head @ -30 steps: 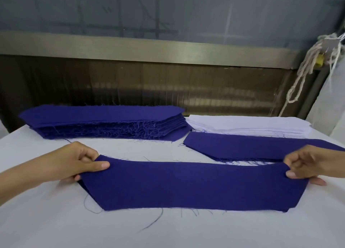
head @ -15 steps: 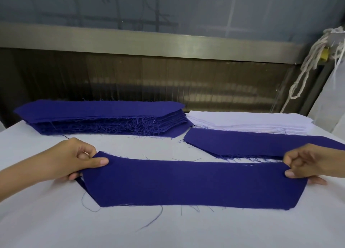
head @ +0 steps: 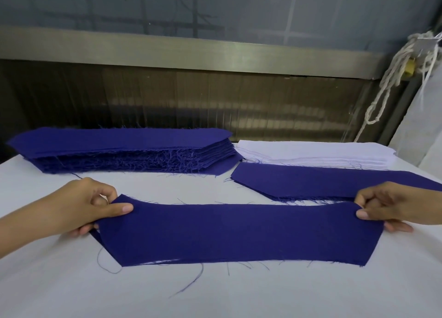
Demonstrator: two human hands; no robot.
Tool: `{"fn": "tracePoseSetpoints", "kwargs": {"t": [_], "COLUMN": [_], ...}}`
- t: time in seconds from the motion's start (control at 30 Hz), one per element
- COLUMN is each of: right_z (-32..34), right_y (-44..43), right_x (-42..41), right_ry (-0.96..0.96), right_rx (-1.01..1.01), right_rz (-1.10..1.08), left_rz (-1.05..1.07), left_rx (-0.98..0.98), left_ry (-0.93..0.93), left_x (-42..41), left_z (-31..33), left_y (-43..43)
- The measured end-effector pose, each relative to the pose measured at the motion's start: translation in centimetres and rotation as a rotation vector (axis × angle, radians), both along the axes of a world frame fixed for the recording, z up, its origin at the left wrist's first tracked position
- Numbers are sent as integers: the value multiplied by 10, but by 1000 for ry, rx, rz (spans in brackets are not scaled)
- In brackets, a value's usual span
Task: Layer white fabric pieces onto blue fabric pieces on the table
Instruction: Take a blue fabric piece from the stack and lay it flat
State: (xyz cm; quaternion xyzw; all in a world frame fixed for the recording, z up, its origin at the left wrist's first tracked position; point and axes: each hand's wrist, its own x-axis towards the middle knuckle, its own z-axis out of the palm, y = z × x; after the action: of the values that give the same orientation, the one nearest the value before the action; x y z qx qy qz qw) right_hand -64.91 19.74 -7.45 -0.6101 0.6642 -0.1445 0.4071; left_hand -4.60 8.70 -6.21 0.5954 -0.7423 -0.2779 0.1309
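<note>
1. The blue piece (head: 239,231) is a long woven strip with slanted ends and frayed edges; loose threads trail from its near edge onto the table (head: 215,293), which is covered in white cloth.
2. It lies flat across the near middle of the table, with a sliver of white showing under its near left edge.
3. The blue stack (head: 124,152), many like strips piled thick with a ragged, thready side, sits at the far left.
4. The white stack (head: 311,155), thin and smooth-edged, sits at the far right, just beside the blue stack.
5. A second blue piece (head: 323,183) lies in front of the white stack, its near edge just beyond the held piece.
6. A knotted white rope (head: 392,78) hangs at the far right.
7. The left hand (head: 79,207) pinches the strip's left end, thumb on top, fingers curled.
8. The right hand (head: 392,207) pinches the right end likewise, one finger flat on the table beneath.
</note>
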Motion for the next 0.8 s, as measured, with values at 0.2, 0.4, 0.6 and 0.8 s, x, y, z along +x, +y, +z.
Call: {"fn": "tracePoseSetpoints", "kwargs": {"t": [0.2,0.4,0.6,0.8], "right_z": [8,22,28,34], "right_y": [7,14,18,23], "right_x": [16,31,42,59], "right_ry": [60,278,330,336], "right_rx": [16,-50,-118,-94], "right_rz": [-41,-149,-176,-145], "left_rz": [-23,-5,-41,-47], "left_rx": [-81,-199,-264,-160], "left_ry": [-94,-252,-146,-155], "left_x": [4,24,32,22], "left_z": [-3,4,9,3], "left_y": [-3,-12,-11,-4]}}
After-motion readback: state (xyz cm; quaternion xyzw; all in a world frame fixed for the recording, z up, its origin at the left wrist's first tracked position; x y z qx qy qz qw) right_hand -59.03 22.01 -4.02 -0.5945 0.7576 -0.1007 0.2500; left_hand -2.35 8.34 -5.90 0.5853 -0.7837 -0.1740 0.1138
